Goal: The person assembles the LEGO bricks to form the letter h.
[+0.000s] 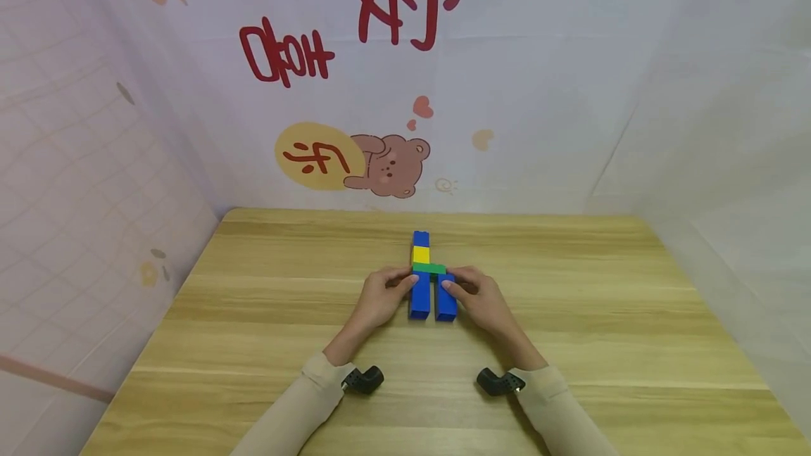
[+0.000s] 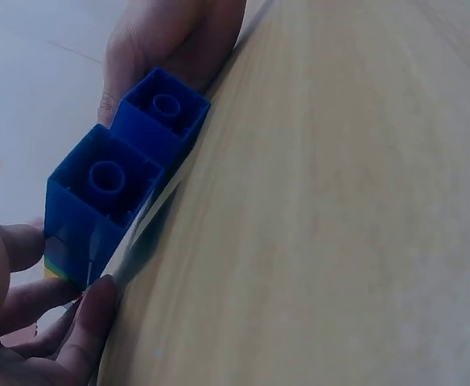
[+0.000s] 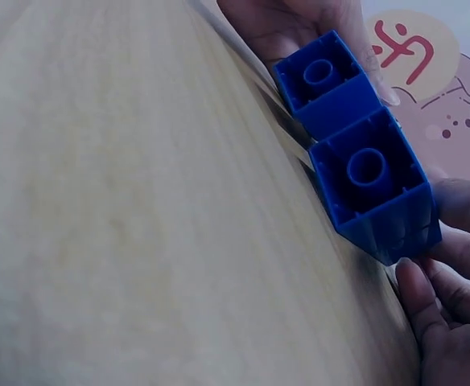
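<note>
A figure of toy building blocks lies on the table in the head view. It has a blue block (image 1: 421, 238) at the far end, then a yellow block (image 1: 421, 255), then a green block (image 1: 429, 269) set crosswise. Two blue block legs extend toward me from the green one. My left hand (image 1: 383, 295) grips the left blue leg (image 1: 420, 299) between thumb and fingers. On the other side, my right hand (image 1: 481, 301) grips the right blue leg (image 1: 446, 305). Both wrist views show the legs' hollow ends, each with a round tube inside.
Under the blocks is a wood-grain table (image 1: 285, 287). A white wall sheet (image 1: 538, 125) with red characters and a cartoon bear (image 1: 394, 166) rises behind its back edge. Black wrist devices sit at the left cuff (image 1: 364, 380) and the right cuff (image 1: 499, 382).
</note>
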Demonstrator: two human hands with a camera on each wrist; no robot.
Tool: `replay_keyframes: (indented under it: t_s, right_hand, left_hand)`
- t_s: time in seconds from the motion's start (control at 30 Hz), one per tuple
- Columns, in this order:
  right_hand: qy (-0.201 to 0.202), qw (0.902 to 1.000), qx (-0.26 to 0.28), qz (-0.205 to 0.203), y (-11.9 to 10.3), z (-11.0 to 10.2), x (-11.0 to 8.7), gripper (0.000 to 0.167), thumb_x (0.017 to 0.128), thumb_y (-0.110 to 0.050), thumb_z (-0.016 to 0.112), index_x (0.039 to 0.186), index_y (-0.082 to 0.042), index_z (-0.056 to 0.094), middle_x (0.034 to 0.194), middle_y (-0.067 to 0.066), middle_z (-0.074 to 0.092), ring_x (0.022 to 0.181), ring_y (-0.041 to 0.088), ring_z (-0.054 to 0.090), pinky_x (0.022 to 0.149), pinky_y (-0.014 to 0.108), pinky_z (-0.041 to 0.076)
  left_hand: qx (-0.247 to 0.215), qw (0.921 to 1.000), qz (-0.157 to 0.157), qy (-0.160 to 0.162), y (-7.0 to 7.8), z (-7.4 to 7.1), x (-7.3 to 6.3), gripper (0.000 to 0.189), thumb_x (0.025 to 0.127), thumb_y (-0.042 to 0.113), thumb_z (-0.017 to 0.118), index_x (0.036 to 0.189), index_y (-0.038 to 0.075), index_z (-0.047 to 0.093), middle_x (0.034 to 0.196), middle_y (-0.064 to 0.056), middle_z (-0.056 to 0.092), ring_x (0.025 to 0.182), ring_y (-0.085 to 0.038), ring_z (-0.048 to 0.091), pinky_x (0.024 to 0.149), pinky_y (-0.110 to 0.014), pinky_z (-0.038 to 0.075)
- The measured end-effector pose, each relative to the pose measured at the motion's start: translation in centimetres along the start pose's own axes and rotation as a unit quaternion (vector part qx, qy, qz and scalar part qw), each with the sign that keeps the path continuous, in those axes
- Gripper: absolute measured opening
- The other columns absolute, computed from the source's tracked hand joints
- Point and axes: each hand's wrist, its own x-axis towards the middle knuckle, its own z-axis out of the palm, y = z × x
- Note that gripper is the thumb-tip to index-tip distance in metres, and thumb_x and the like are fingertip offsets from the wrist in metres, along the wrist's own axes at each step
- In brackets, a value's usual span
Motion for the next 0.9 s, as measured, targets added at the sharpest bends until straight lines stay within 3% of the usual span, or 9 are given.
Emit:
replay_keyframes:
  t_s: [0.23,0.47,0.7,0.9]
  right_hand:
    - [0.002,0.9999,-0.006,0.009,-0.1,0.3,0.0,0.036,0.101,-0.028,0.067,0.135,-0.014,0.067,0.13,0.007,0.067,0.12,0.027,0.066,0.105,0.045,0.056]
    - [0.007,0.9997,-0.003,0.022,-0.2,0.4,-0.1,0.035,0.101,-0.028,0.067,0.134,-0.016,0.068,0.129,0.006,0.067,0.116,0.025,0.066,0.102,0.043,0.057]
    - [0.014,0.9995,0.004,0.028,-0.1,0.1,-0.3,0.034,0.102,-0.029,0.066,0.134,-0.016,0.068,0.13,0.006,0.068,0.12,0.024,0.066,0.104,0.043,0.056]
    - [-0.006,0.9995,-0.021,0.024,0.3,-1.4,-0.9,0.042,0.103,-0.034,0.063,0.14,-0.015,0.061,0.134,0.005,0.068,0.123,0.025,0.065,0.109,0.047,0.053]
  left_hand:
    - [0.065,0.9976,0.014,0.016,0.0,0.0,-0.1,0.03,0.1,0.02,0.068,0.125,0.003,0.073,0.109,-0.01,0.069,0.098,-0.019,0.066,0.086,-0.034,0.06]
    - [0.069,0.9974,0.006,0.02,0.0,0.0,-0.1,0.031,0.1,0.022,0.069,0.126,0.005,0.072,0.108,-0.009,0.07,0.095,-0.018,0.065,0.084,-0.033,0.057]
    - [0.045,0.9988,-0.017,0.013,0.0,0.1,-0.2,0.038,0.1,0.026,0.069,0.131,0.005,0.068,0.114,-0.009,0.071,0.103,-0.021,0.069,0.089,-0.035,0.06]
    - [0.025,0.9993,-0.005,0.027,0.1,-0.6,-0.8,0.037,0.1,0.022,0.068,0.134,0.005,0.066,0.114,-0.009,0.072,0.107,-0.026,0.071,0.09,-0.037,0.061]
